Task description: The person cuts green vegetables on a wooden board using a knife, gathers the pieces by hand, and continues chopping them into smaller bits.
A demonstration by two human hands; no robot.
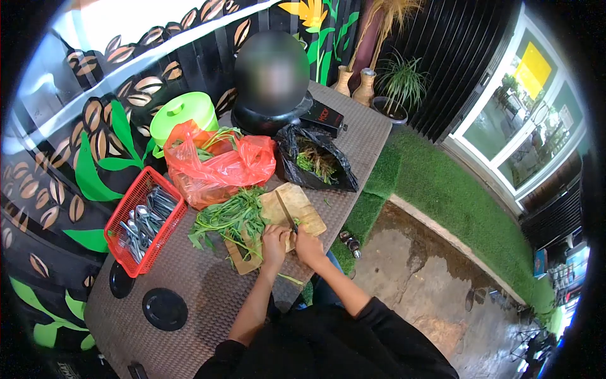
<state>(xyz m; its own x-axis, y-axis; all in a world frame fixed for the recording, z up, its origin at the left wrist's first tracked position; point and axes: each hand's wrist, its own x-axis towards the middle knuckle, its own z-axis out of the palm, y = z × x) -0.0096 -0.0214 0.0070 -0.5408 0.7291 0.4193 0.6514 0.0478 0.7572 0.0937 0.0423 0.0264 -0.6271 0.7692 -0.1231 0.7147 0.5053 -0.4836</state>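
My right hand [308, 246] is closed around the handle of a knife [284, 207], whose blade points away from me over a wooden cutting board [307, 208]. Close beside it, my left hand [275, 242] has its fingers curled on the leafy greens [233, 215] at the board's near side. The greens lie in a loose heap to the left, partly covering the board. Some stems stick out below my hands. My fingers hide the knife handle and the exact spot where the greens are gripped.
A red plastic bag [218, 165] with greens sits behind the heap, beside a black bag [315, 158] of greens and roots. A red basket [142, 221] of cutlery stands left, near a black plate [165, 309]. Farther back are a lime-green lidded container [180, 114] and a black appliance [271, 117].
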